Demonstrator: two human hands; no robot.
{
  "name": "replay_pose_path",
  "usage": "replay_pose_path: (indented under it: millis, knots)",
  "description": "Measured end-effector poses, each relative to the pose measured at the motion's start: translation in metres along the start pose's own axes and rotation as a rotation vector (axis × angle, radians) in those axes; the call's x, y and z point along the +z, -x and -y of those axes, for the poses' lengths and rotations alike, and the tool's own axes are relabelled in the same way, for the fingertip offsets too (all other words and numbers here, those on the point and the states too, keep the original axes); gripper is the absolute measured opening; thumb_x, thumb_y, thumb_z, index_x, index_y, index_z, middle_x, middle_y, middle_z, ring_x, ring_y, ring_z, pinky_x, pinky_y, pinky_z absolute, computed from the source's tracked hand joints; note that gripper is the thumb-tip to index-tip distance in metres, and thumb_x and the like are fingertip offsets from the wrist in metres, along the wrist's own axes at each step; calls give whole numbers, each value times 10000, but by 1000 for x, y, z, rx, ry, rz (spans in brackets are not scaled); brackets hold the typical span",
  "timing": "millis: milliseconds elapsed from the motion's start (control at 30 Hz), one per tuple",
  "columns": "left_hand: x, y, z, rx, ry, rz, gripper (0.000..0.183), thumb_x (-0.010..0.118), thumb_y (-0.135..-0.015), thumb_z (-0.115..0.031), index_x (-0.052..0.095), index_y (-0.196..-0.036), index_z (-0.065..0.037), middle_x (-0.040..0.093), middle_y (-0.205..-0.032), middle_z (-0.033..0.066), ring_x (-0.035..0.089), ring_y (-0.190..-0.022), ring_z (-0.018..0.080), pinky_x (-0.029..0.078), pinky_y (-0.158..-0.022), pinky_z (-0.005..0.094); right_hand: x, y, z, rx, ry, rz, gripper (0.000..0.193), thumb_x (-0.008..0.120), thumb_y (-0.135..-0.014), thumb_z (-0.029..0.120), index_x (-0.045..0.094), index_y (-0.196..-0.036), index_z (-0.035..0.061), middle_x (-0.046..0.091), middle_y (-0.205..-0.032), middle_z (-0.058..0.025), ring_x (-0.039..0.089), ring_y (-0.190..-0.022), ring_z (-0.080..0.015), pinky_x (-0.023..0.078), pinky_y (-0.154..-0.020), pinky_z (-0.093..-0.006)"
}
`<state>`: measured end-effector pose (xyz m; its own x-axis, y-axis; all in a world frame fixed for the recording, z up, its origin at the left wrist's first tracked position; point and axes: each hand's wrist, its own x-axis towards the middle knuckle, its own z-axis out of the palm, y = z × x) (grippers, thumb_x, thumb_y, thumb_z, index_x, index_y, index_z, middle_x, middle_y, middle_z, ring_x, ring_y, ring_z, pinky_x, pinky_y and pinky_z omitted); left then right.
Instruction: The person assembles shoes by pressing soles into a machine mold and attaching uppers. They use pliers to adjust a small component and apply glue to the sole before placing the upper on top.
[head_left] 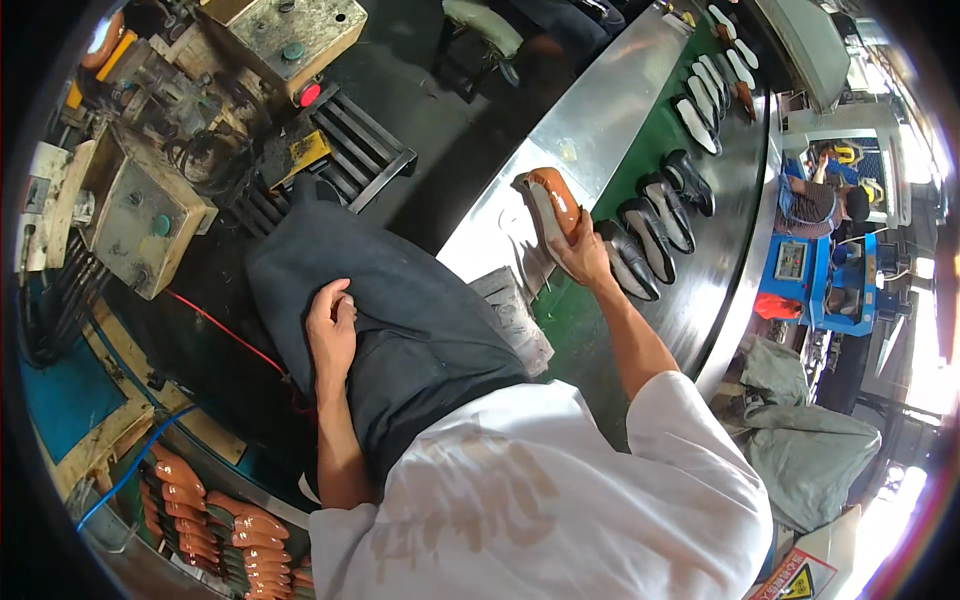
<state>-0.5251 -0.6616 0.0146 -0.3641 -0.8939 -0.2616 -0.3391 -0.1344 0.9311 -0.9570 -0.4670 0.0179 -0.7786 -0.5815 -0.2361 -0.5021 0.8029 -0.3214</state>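
Note:
My right hand [583,255] grips a glossy orange-brown shoe last [556,200] with a pale grey underside, toe pointing away from me. It is held over the near edge of a metal bench [600,95]. Just right of the hand, dark shoes with pale insides [628,262] stand in a row on the green conveyor surface [585,340]. Above my trousered leg [400,290] is my left hand [332,325], its fingers loosely bent with a gap between them. Nothing shows in it, though its palm is hidden.
Grimy machinery [150,205] with control boxes stands at left, beside a slatted metal rack [365,150]. Orange-brown lasts [190,505] hang in rows at lower left. Folded grey cloth [515,315] lies by my leg. Across the line a person [815,205] works near a blue machine [820,275].

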Motion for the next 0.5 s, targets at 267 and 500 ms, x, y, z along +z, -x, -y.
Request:
replay_pose_path:
  millis: [267,500]
  knots:
    - [21,-30,-72,191,245,211,410,644,-1101,-107,588,-1498,-21,676,-1220,124,709,-1047,186,588,-938,324,-25,39,55,205,-807,174,857,829,-937,436,510,-1555,-63,739,-1192,-237,751,-978,-248,616,-803,-381]
    - [75,-68,-174,345,433,471,560,613,-1074,-247,529,-1579,-21,623,-1477,198,628,-1297,253,496,-1115,356,-38,162,176,-19,-928,286,866,847,-918,463,503,-1535,-39,768,-1135,-201,757,-1039,-260,603,-873,-415]
